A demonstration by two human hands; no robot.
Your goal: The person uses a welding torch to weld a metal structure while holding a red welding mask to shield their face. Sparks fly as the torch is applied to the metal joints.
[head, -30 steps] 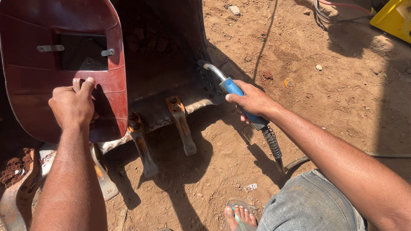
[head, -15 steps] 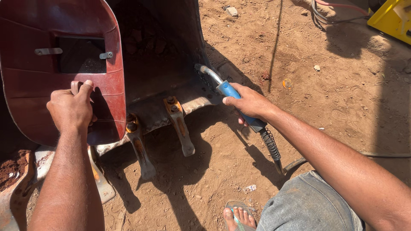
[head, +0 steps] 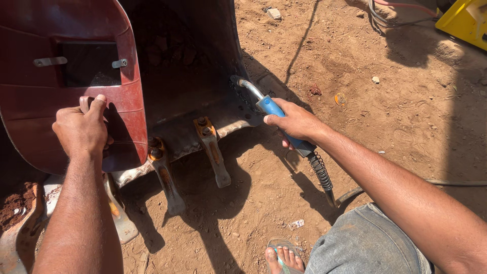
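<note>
My left hand (head: pixel 81 129) grips the handle of a dark red hand-held welding shield (head: pixel 61 91) with a dark rectangular window, held upright at the left. My right hand (head: pixel 297 122) is closed around the blue grip of a welding torch (head: pixel 271 107). The torch's curved metal neck (head: pixel 246 85) points at the side wall of a rusty excavator bucket (head: pixel 193 76). A ribbed black cable (head: pixel 322 175) runs from the torch back toward me. The bucket's worn teeth (head: pixel 213 152) stick out over the dirt between my hands.
Red-brown dirt ground (head: pixel 385 116) lies all around, with small stones. A yellow machine (head: pixel 464 20) and cables (head: pixel 395 12) sit at the top right. My sandalled foot (head: pixel 284 256) and grey-trousered knee (head: pixel 365 243) are at the bottom.
The torch tip and my right hand have shifted slightly left, closer to the bucket wall. My left hand keeps the shield in about the same place.
</note>
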